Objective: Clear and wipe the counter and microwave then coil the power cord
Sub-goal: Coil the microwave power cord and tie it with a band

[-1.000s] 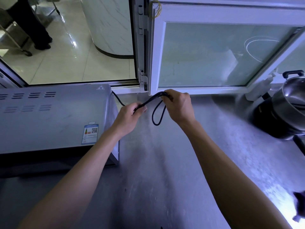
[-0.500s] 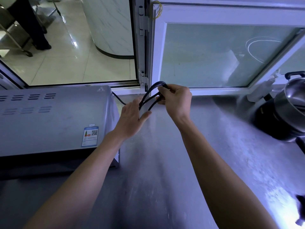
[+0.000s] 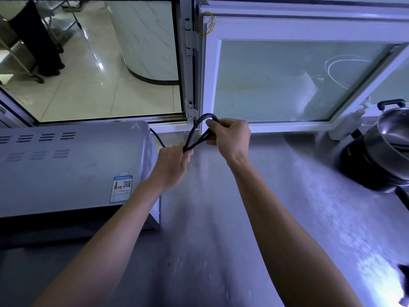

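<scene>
Left hand (image 3: 171, 167) clamps the gathered strands of the thin black power cord (image 3: 199, 131), right hand (image 3: 230, 138) pinches its looped top, both above the grey steel counter (image 3: 221, 218). Cord trails behind the grey metal microwave (image 3: 66, 169); plug unseen. At right, a shiny steel pot (image 3: 391, 138), cut off, contents unclear.

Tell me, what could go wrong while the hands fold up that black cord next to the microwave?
The power cord is bunched into loops between the left hand and right hand; if either grip loosens, the loops could probably spring apart. The cord also runs to the back of the microwave, so a hard pull might tug it. The pot is close on the right; a swinging elbow could bump it.
</scene>
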Tool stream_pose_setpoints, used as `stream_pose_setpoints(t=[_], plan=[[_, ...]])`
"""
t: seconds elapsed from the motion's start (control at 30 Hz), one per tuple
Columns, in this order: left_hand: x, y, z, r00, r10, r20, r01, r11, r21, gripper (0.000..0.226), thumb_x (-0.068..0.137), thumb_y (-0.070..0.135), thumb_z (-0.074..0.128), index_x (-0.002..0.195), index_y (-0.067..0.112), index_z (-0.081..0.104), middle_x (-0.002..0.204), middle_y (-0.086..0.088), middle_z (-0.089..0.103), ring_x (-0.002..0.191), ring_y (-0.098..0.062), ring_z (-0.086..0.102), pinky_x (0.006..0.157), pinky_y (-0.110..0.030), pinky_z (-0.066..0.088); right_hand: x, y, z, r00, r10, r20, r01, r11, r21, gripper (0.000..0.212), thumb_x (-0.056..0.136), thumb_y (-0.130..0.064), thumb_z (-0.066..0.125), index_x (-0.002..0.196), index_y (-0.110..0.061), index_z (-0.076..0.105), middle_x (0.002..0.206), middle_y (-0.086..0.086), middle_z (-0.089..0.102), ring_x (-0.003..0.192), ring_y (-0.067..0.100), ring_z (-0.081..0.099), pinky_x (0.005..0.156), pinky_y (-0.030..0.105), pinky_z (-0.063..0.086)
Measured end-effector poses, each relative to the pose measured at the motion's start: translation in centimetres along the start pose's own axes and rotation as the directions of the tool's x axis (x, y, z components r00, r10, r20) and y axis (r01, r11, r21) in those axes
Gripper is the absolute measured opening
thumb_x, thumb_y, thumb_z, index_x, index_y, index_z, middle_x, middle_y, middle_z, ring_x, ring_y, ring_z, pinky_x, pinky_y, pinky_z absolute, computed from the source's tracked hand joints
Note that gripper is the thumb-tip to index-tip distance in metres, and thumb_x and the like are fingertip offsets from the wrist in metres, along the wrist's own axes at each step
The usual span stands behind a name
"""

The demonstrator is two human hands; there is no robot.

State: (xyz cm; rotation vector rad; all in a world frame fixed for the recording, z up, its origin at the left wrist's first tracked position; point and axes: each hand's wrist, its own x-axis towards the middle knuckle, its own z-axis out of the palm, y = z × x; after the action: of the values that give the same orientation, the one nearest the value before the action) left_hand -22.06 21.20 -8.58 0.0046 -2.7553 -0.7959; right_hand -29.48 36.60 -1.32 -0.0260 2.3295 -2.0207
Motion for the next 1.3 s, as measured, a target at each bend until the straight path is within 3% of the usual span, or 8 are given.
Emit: stream_pose_setpoints(t=[0.17,0.33,0.53,0.73,0.9,1.07,1.17,1.3], plan=[[1.0,0.4,-0.8,0.976,-0.184,0.115,0.207,0.948,-0.241,0.029,0.103,0.027,0.034,0.083,0.017,0.052,0.07,0.007,0.059,0.07,-0.023,0.056,0.07,-0.035,0.043,1.0,-1.3,0.3,0.996,-0.079,0.035,0.082,0.992,-0.098,0.017,0.086,-0.028,0.074,0.074,-0.015,0.075,0.062,0.005,0.071,0.058,0.027,0.07,0.059,0.048,0.061],[2.5,0.2,-1.9,0.965,-0.204,0.165,0.254,0.881,-0.398,0.032,0.104,0.024,0.038,0.079,0.012,0.053,0.067,0.005,0.056,0.065,-0.014,0.05,0.07,-0.032,0.041,2.0,-2.3,0.5,0.988,-0.083,0.131,0.087,0.996,-0.026,0.009,0.09,-0.022,0.072,0.093,-0.014,0.075,0.072,0.01,0.073,0.07,0.032,0.072,0.065,0.052,0.061],[5.0,0.7,-3.4,0.957,-0.189,0.221,0.274,0.84,-0.469,0.042,0.108,0.023,0.034,0.07,0.014,0.051,0.049,0.015,0.05,0.043,-0.001,0.04,0.045,-0.015,0.033,3.3,-3.4,1.1,0.98,-0.122,0.157,0.125,0.992,-0.01,0.005,0.093,-0.02,0.067,0.092,-0.023,0.071,0.079,0.014,0.074,0.069,0.036,0.069,0.063,0.058,0.057],[8.6,1.1,-5.9,0.971,-0.176,0.164,0.24,0.762,-0.602,0.041,0.109,0.022,0.03,0.079,0.009,0.054,0.061,-0.004,0.058,0.049,-0.011,0.04,0.051,-0.023,0.033,6.3,-5.4,1.7,0.963,-0.246,0.107,0.258,0.958,-0.124,0.018,0.095,-0.022,0.063,0.104,-0.013,0.074,0.089,-0.001,0.075,0.083,0.017,0.072,0.081,0.044,0.06],[12.0,0.4,-8.3,0.975,-0.19,0.112,0.215,0.71,-0.67,0.041,0.109,0.023,0.032,0.079,0.008,0.056,0.063,-0.005,0.06,0.059,-0.013,0.053,0.061,-0.021,0.044,9.9,-7.9,2.5,0.889,-0.458,0.024,0.449,0.859,-0.244,0.018,0.093,-0.022,0.066,0.106,-0.014,0.075,0.085,-0.011,0.069,0.073,-0.002,0.062,0.072,0.007,0.045],[14.5,-0.3,-9.7,0.973,-0.195,0.124,0.226,0.698,-0.68,0.041,0.109,0.027,0.034,0.08,0.009,0.056,0.066,-0.009,0.06,0.062,-0.017,0.056,0.063,-0.025,0.045,13.2,-11.2,3.5,0.813,-0.583,-0.003,0.551,0.77,-0.321,0.019,0.094,-0.019,0.063,0.11,-0.013,0.072,0.1,0.003,0.071,0.083,0.015,0.064,0.078,0.03,0.053],[15.2,-0.7,-9.8,0.976,-0.177,0.126,0.215,0.709,-0.671,0.04,0.109,0.029,0.033,0.082,0.01,0.055,0.063,-0.007,0.062,0.055,-0.012,0.053,0.056,-0.016,0.043,14.7,-12.6,3.8,0.761,-0.647,-0.036,0.589,0.714,-0.378,0.019,0.094,-0.019,0.061,0.106,-0.01,0.073,0.098,0.007,0.067,0.085,0.024,0.062,0.078,0.04,0.052],[15.6,-0.9,-9.7,0.979,-0.15,0.136,0.202,0.698,-0.686,0.041,0.109,0.03,0.033,0.085,0.005,0.055,0.063,-0.01,0.06,0.046,-0.007,0.049,0.045,-0.012,0.041,16.5,-13.6,4.1,0.801,-0.598,0.015,0.515,0.677,-0.525,0.022,0.092,-0.016,0.059,0.107,-0.005,0.071,0.106,0.011,0.061,0.091,0.03,0.058,0.075,0.035,0.046]])
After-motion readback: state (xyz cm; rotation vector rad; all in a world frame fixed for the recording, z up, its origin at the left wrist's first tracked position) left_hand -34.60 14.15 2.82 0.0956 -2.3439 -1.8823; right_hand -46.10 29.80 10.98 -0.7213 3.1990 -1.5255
